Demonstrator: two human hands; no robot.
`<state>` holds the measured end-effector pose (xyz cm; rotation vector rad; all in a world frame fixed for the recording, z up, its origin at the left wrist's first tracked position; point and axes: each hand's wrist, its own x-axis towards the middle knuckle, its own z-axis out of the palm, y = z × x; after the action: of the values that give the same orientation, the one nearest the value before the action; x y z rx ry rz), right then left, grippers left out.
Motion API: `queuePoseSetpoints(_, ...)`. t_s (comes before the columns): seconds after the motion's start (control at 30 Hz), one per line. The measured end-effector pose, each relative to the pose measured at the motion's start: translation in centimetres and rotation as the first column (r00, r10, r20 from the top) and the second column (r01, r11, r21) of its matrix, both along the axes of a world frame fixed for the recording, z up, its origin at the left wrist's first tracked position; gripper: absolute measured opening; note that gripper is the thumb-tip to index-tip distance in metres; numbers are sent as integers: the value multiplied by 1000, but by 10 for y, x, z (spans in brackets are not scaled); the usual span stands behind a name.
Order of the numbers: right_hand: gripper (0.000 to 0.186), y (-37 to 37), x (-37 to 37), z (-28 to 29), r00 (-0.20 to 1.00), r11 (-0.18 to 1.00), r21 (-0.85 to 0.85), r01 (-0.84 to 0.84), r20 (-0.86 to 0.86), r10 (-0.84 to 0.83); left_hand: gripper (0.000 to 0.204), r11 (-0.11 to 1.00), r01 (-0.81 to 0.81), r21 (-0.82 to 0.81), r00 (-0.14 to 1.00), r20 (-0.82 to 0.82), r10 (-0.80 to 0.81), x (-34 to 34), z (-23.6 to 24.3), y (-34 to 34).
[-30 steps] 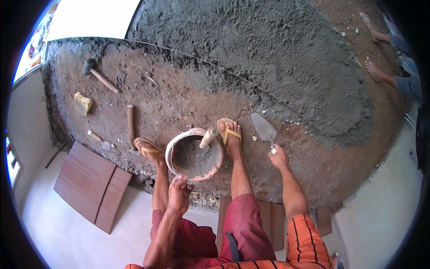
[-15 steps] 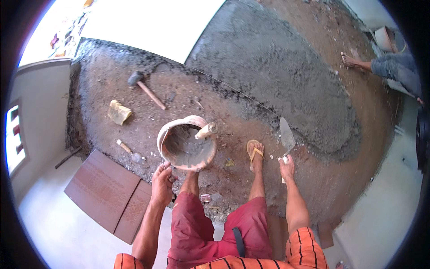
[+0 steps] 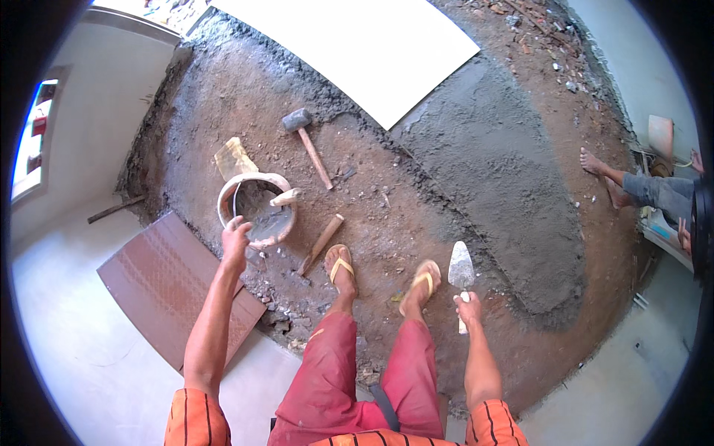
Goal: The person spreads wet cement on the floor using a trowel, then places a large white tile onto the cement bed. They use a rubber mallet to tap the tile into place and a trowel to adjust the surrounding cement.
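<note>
At the left, my left hand [image 3: 236, 236] is closed at the near rim of a bucket [image 3: 221, 204], on its thin wire handle. Wet grey mortar [image 3: 269, 223] lies inside, and a pale tool handle [image 3: 285, 197] sticks out over the far right rim. My right hand [image 3: 469, 308] grips the light handle of a pointed trowel [image 3: 461, 267]. Its mortar-smeared blade points away from me, above the ground beside my right foot. Whether the bucket rests on the ground I cannot tell.
A rubber mallet [image 3: 315, 154] and a wooden-handled tool [image 3: 323, 244] lie on the dirt. Beyond the bucket is a yellowish block [image 3: 235, 157]. Wet mortar [image 3: 506, 178] spreads at right, partly under a large white slab [image 3: 379, 52]. Brown panels [image 3: 160, 275] lie left; another person's legs [image 3: 654, 189] show far right.
My left hand has moved the bucket left, uncovering the wooden-handled tool. The trowel has come nearer to me. My view has shifted, and my left foot now shows beside that tool.
</note>
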<state>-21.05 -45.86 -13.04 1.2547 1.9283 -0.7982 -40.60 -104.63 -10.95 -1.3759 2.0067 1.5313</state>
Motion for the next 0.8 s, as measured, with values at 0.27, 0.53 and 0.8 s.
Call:
queuePoseSetpoints(0.27,43,-53,-44,-98,978,973,96,-209,5,209,59,999,1,-48,998,56,1,-35,3,-36)
queuePoseSetpoints(0.53,43,-93,-173,-156,880,886,168,-432,-138,455,68,546,505,-669,821,177,-542,-120,13,19)
queuePoseSetpoints(0.8,23,-192,-615,-197,412,782,395,-481,-686,600,56,830,497,-255,769,-313,-557,-183,-7,170)
